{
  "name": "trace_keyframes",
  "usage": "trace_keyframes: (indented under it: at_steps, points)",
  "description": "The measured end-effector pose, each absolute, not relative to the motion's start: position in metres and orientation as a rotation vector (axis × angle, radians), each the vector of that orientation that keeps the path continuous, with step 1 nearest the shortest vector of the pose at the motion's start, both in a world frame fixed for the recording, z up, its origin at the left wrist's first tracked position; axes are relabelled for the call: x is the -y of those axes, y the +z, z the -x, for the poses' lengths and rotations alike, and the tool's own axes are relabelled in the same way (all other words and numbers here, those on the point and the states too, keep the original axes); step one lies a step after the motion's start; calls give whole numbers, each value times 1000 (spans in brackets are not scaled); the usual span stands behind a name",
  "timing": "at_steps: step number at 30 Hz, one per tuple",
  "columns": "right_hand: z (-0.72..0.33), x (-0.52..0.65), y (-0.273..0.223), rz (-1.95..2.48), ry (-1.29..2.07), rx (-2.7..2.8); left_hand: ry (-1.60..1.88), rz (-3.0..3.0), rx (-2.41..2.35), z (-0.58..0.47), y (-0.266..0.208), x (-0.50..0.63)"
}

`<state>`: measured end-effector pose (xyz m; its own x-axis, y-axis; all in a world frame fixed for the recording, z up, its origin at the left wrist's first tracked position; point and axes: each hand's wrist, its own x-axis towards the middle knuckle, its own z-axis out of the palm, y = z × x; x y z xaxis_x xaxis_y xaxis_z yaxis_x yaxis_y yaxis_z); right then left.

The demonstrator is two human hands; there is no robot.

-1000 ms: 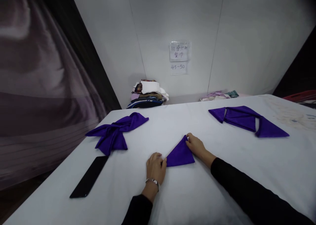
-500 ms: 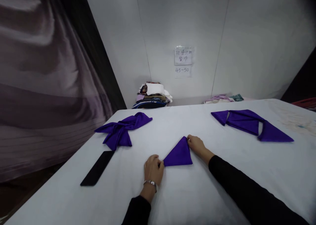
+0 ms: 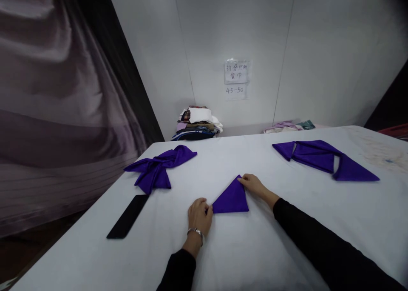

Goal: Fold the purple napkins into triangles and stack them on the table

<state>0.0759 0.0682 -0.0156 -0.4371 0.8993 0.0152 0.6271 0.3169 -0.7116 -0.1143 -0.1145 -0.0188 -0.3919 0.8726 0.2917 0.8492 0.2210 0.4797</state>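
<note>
Purple triangular cloth (image 3: 232, 198) on table (image 3: 255, 250), right of black slab (image 3: 127, 218). Left hand (image 3: 199, 218) pinches its left corner, right hand (image 3: 254, 184) its far corner. Twisted purple cloth (image 3: 154, 175) just beyond slab; flat-folded purple cloth (image 3: 314, 155) well right.

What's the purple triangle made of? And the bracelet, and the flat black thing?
The purple triangle looks like smooth cloth: it's thin, with folded edges. The bracelet is probably polished metal, because it's silvery and glints. The flat black thing looks smooth and stiff with straight edges; maybe glass or plastic.
</note>
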Motion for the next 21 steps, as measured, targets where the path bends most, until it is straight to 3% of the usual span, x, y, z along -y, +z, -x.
trace_keyframes:
  at_steps: [14,21]
  points:
    - [-69,-66,-13,1526,670,2309,844,-1834,-2380,105,-9,104]
    - [-72,-69,-12,1541,587,2335,419,-2217,-1953,70,-10,86]
